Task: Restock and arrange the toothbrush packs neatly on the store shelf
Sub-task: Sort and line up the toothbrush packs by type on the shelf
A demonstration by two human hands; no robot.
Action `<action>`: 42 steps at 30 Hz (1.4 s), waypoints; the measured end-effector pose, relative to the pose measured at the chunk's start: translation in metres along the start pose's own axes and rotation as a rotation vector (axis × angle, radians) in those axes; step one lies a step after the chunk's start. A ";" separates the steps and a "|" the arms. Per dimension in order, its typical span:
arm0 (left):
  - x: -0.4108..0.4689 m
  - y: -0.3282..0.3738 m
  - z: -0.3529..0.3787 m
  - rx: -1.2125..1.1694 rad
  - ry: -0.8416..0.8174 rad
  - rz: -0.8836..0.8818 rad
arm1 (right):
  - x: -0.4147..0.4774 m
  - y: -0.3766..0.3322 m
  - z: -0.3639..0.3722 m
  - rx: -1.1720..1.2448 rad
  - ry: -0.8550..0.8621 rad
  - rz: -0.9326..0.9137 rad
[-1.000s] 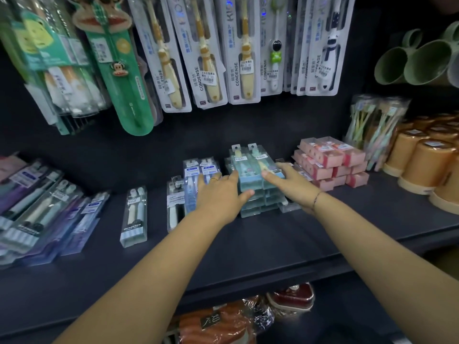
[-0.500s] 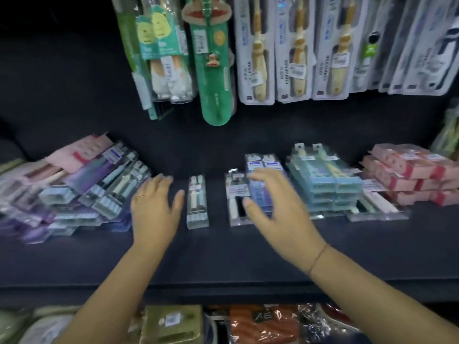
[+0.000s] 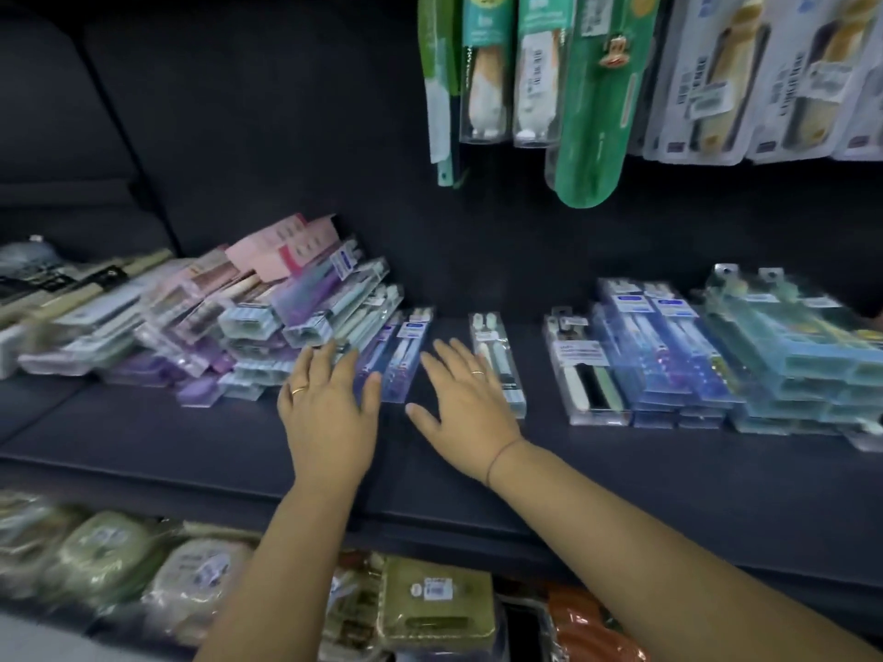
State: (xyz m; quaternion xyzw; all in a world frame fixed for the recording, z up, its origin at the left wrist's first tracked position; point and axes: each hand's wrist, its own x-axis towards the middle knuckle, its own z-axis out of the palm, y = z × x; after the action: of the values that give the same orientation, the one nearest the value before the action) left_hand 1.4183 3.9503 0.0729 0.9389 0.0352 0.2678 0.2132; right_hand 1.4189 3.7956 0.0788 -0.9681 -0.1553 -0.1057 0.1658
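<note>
Toothbrush pack [image 3: 403, 346] between flat hands [image 3: 329, 418] [image 3: 466, 413]

The scene is dim, and the dark navy shelf [image 3: 191, 437] swallows detail. Motion blur smears the hanging green plastic toothbrush case [image 3: 597, 112] and the pale green wrapped packs [image 3: 105, 556] below. Soft glare glints off the clear plastic toothbrush packs [image 3: 669, 351]. Straight lines bow near the edges.

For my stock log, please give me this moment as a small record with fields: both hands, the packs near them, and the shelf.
left hand: open, fingers spread, tips at the edge of the jumbled pile
right hand: open, fingers spread, beside the single clear pack
between hands: blue-label pack, lying flat
right side: blue stack, teal stack, both fairly neat
shelf: dark, holds all packs
</note>
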 end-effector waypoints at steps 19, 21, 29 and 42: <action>-0.008 -0.003 -0.005 -0.148 0.165 0.046 | -0.099 0.007 -0.024 0.136 0.101 0.063; -0.012 0.002 -0.005 -0.155 0.205 0.073 | -0.100 0.010 -0.023 0.117 0.182 0.169; -0.033 0.041 0.004 -0.406 0.063 0.064 | -0.128 0.030 -0.042 0.174 0.382 0.229; -0.058 0.202 0.033 -0.633 -0.507 0.272 | -0.105 0.134 -0.133 0.151 0.614 0.534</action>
State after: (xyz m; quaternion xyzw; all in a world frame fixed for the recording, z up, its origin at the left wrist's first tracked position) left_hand 1.3766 3.7444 0.1036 0.8595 -0.2262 0.0518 0.4554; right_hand 1.3461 3.6007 0.1357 -0.8829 0.1507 -0.3315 0.2964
